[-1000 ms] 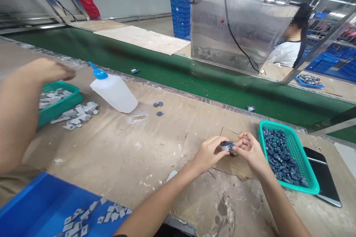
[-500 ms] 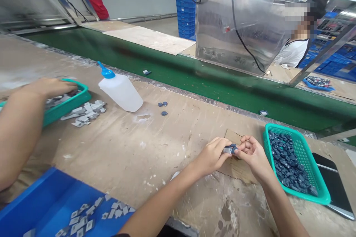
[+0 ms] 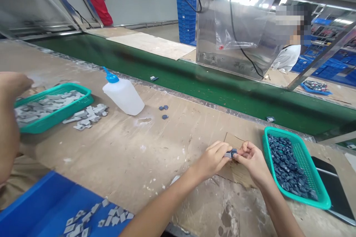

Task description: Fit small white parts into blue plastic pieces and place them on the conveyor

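Head view | left hand [image 3: 213, 160] + right hand [image 3: 253, 163]: fingers pinching small grey-and-navy plastic block [image 3: 230, 153] | could slip: fingertip-only hold

No lettering, number, brand or sign is showing legibly anywhere in the scene. On the far stack of blue crates [image 3: 187, 5], small pale patches [image 3: 183, 17] are sitting on the sides like labels, but they are staying too small for any wording to be made out. Farther right, a red spot [image 3: 221, 47] is showing by the lower edge of the hanging clear sheet [image 3: 250, 26], without forming any readable character.
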Demonstrator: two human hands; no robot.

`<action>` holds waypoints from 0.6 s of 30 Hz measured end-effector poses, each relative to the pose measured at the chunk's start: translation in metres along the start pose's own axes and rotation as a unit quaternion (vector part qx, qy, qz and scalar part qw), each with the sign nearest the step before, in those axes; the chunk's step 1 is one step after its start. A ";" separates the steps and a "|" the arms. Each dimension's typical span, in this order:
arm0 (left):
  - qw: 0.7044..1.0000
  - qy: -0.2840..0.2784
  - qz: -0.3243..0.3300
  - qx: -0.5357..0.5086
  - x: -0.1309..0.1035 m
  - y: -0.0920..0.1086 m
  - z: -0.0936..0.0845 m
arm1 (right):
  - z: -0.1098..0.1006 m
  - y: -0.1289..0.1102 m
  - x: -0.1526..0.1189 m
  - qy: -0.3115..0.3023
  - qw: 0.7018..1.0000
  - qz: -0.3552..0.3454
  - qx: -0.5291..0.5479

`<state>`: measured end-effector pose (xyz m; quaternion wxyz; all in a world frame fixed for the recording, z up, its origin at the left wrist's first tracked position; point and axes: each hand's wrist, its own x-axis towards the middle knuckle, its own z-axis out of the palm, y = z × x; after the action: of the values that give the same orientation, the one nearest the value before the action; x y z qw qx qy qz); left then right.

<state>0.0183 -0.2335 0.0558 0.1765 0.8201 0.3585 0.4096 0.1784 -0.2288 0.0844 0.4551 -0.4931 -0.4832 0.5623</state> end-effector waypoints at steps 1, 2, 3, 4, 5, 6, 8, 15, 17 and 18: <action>1.000 0.005 0.005 0.001 0.000 -0.001 0.001 | -0.001 0.001 0.000 -0.002 1.000 -0.003 -0.001; 1.000 0.012 0.008 0.003 0.000 -0.001 0.002 | -0.001 0.003 0.000 -0.006 1.000 -0.004 -0.001; 1.000 0.021 0.011 0.004 0.000 -0.001 0.004 | -0.002 0.004 -0.001 -0.010 1.000 -0.003 0.000; 0.999 0.032 0.014 0.006 -0.001 -0.001 0.005 | -0.003 0.004 -0.001 -0.015 1.000 -0.003 0.004; 0.999 0.044 0.018 0.008 -0.001 -0.001 0.007 | -0.003 0.005 -0.001 -0.018 1.000 -0.002 0.007; 0.998 0.057 0.022 0.012 -0.001 0.000 0.008 | -0.004 0.005 -0.002 -0.021 1.000 -0.004 0.009; 0.996 0.079 0.030 0.023 -0.002 0.002 0.009 | -0.003 0.005 -0.002 -0.022 1.000 -0.014 0.011; 0.996 0.081 0.036 0.024 -0.002 0.008 0.009 | -0.001 0.010 -0.004 -0.022 0.998 -0.060 -0.005; 0.998 0.044 0.042 0.000 -0.002 0.009 0.010 | -0.013 0.014 -0.013 -0.019 0.995 -0.075 -0.061; 0.998 0.025 0.047 -0.013 -0.002 0.009 0.011 | -0.023 0.015 -0.019 -0.021 0.991 -0.085 -0.102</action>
<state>0.0303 -0.2407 0.0531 0.1588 0.8232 0.3183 0.4425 0.2024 -0.2474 0.0707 0.4379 -0.4822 -0.5879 0.4797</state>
